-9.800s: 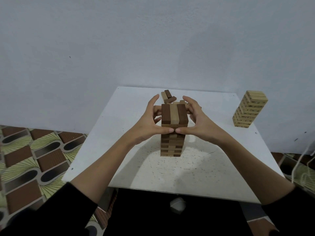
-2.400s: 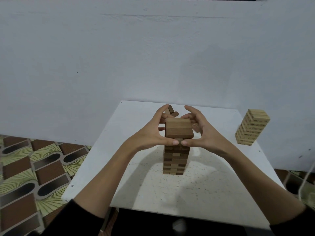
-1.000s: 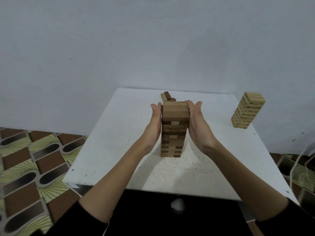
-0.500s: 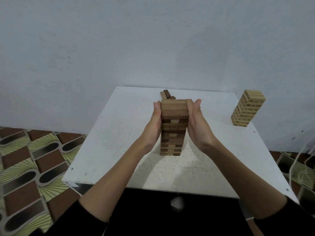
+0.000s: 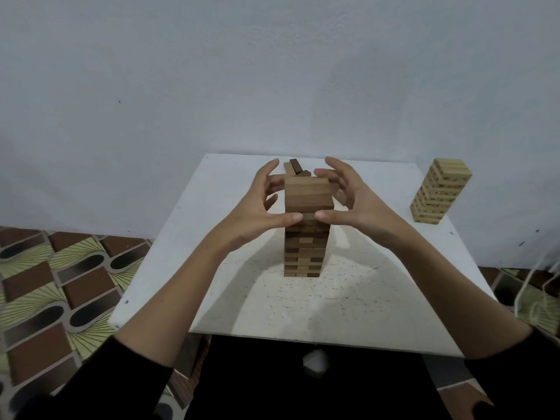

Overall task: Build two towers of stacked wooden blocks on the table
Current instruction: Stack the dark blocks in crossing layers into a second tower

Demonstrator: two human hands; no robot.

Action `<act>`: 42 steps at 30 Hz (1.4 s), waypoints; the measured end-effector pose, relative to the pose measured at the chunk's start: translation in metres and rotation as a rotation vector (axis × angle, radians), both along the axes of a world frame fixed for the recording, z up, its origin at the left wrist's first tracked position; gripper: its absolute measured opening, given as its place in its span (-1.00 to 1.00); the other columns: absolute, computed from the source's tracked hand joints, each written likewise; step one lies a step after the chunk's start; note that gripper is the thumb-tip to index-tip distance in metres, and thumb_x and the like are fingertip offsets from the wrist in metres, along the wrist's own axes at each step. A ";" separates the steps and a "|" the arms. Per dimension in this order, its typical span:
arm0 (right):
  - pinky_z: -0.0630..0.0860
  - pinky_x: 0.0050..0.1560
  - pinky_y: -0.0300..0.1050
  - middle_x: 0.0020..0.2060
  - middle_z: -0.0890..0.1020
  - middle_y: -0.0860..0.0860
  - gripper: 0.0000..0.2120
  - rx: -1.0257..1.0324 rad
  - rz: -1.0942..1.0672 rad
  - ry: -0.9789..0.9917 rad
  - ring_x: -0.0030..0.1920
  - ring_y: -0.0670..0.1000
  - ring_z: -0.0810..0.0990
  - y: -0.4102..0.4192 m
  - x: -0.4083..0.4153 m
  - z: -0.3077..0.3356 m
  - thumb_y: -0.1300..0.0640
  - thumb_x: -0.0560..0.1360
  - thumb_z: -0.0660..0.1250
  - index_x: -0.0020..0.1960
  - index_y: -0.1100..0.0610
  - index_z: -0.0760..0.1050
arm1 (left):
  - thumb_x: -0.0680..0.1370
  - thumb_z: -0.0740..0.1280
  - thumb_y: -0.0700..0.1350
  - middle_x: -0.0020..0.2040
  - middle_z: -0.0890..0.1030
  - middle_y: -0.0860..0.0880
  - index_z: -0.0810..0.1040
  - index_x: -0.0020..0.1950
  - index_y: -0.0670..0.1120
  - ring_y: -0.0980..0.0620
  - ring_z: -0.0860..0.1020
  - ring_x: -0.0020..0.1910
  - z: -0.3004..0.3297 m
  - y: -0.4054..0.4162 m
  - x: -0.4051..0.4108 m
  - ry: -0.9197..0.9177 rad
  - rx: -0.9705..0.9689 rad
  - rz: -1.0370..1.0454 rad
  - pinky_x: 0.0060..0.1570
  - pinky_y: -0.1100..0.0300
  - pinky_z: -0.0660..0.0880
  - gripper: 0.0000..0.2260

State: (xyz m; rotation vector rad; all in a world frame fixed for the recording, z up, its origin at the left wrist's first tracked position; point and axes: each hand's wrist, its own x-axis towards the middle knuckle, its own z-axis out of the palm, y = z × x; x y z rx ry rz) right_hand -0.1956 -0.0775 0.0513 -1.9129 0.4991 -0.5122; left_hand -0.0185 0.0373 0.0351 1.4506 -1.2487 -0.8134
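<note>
we can't see the far side of the dark tower (image 5: pixel 306 237): fingers of the left hand (image 5: pixel 257 207) and right hand (image 5: pixel 360 204) reach round behind its top, so whether they touch the wood back there is hidden. both thumbs cover part of its near face. loose blocks (image 5: pixel 295 168) behind the top are mostly blocked, count unclear. marks on the pale tower (image 5: pixel 439 190) too small to read (dark specks only). white round thing (image 5: pixel 315 360) below the table (image 5: pixel 194 225) edge is blurry, can't tell what. both sleeves cut off at the bottom edge. pale cords (image 5: pixel 536 286) at right run out of frame.
</note>
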 end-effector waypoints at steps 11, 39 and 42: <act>0.19 0.45 0.12 0.28 0.44 -0.13 -0.09 -0.034 -0.005 0.020 0.38 -0.06 0.34 -0.005 0.003 -0.003 -0.11 0.21 0.51 0.44 -0.13 0.13 | 0.32 0.48 -0.12 0.22 0.47 0.11 0.03 0.53 0.02 0.20 0.41 0.31 0.000 -0.002 0.001 -0.008 0.003 0.012 0.43 0.08 0.26 -0.10; 0.15 0.48 0.09 0.27 0.42 -0.04 0.01 -0.014 0.014 0.040 0.37 -0.03 0.34 -0.011 0.007 -0.007 0.11 0.24 0.57 0.48 -0.09 0.02 | 0.30 0.51 -0.15 0.21 0.49 0.18 -0.03 0.53 0.04 0.22 0.41 0.31 -0.003 -0.002 0.001 -0.009 -0.008 0.023 0.41 0.11 0.28 -0.04; 0.16 0.47 0.11 0.25 0.45 -0.07 0.04 -0.026 0.016 0.017 0.35 -0.04 0.36 -0.010 0.008 -0.006 -0.05 0.16 0.55 0.48 -0.10 0.03 | 0.30 0.50 -0.15 0.23 0.49 0.12 -0.03 0.54 0.03 0.20 0.41 0.31 -0.001 -0.003 0.000 0.010 -0.026 0.028 0.41 0.10 0.28 -0.04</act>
